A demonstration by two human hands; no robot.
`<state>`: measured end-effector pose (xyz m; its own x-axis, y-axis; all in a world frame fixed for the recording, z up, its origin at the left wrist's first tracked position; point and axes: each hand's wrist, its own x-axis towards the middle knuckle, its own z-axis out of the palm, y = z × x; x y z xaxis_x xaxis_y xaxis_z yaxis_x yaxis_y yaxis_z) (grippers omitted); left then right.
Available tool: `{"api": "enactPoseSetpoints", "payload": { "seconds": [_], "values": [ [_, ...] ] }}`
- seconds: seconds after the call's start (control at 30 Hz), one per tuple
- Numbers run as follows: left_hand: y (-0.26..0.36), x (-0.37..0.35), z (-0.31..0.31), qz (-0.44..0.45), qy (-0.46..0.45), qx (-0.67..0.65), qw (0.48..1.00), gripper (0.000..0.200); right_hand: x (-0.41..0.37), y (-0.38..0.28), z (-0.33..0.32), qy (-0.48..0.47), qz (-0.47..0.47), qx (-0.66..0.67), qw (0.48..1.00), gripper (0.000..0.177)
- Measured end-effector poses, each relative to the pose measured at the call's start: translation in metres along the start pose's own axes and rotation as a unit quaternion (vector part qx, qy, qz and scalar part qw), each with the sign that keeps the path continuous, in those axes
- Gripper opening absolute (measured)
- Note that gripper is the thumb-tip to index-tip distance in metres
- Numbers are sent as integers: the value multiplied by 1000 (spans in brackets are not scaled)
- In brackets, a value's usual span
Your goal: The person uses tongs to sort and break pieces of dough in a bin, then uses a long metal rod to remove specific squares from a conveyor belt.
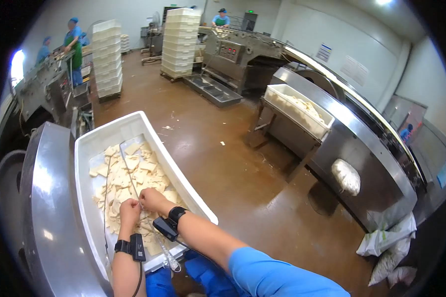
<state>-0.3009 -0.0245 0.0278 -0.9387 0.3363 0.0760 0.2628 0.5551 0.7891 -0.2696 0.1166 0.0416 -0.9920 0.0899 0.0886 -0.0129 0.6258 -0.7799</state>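
Pale flat pieces [134,173] fill a white tray [109,133] on the steel bench [49,198], under and beyond both hands. Left hand [130,210] rests curled, fingers closed, on the heap; what it holds, cannot tell. Right hand [152,199], touching it, seems to pinch a thin strand [129,171] running away over the pieces. Black bands on both wrists. Judged progress: tray floor mostly covered, bare white only at the far-left corner. Second tray [297,109] stands well apart, right of the hands.
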Motion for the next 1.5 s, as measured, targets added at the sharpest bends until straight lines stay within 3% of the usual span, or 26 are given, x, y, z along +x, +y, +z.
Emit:
{"api": "enactPoseSetpoints", "payload": {
  "seconds": [0.03, 0.13, 0.27, 0.4, 1.5],
  "values": [
    [-20, 8, 10, -8, 5, -46, 999, 10, 0, -1, 0, 1, 2, 6, 1000, 15],
    [-2, 0, 3, 2, 22, -23, 999, 11, -2, -5, -4, -17, 14, 27, 999, 16],
    [-12, 6, 8, -46, 5, -48, 998, 14, 1, -1, -2, -20, 3, 23, 1000, 17],
    [5, -4, -1, -2, 40, -7, 999, 14, 0, -4, -6, 8, -27, -21, 999, 19],
    [12, -5, -6, -50, 7, 58, 997, 15, -3, -16, -12, -22, 34, -17, 999, 23]
  ]
}}
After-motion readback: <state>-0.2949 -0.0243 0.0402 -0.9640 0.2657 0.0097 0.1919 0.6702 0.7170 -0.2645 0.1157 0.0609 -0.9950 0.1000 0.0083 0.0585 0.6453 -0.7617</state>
